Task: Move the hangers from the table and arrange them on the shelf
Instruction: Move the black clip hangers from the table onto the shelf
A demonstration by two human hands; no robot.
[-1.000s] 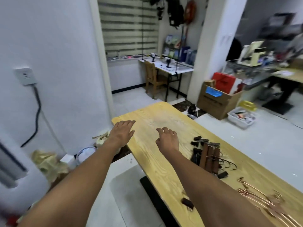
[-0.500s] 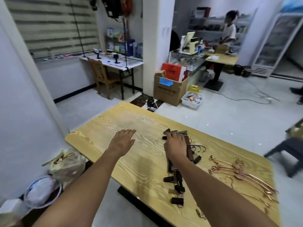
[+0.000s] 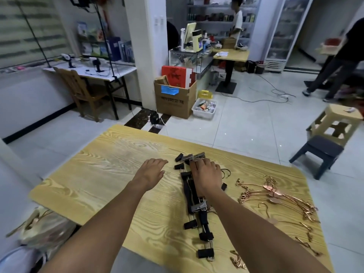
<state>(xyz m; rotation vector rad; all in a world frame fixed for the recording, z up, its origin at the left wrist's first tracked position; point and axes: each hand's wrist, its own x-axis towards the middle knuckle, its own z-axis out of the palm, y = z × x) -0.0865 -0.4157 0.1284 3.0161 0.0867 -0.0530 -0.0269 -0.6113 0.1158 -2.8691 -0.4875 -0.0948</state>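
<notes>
Resting palm-down on the bundle of dark clip hangers [image 3: 190, 194], the right hand [image 3: 206, 175] has its fingers bent over the far end of the stack. Head view only, and it does not show whether they have closed underneath, so the grip cannot be called. The left hand [image 3: 152, 170] is just beside the bundle on its left, fingers straight and together, holding nothing, low over the wooden table [image 3: 94, 174]; contact with the wood is unclear. All hangers are on the table. The dark clip set lies mid-table, running toward the near edge, with a loose clip end [image 3: 205, 253] close to that edge. A tangled heap of rose-gold wire hangers [image 3: 275, 194] lies to the right, near but apart from the dark set. The shelf meant for them cannot be picked out. Judgement: the step in hand is gathering the dark bundle, and none has been moved yet. Risks: the stack is uneven, so a one-handed lift could fan it out and drop pieces off the near edge. Dangling clips could also snag the wire heap and drag it.
</notes>
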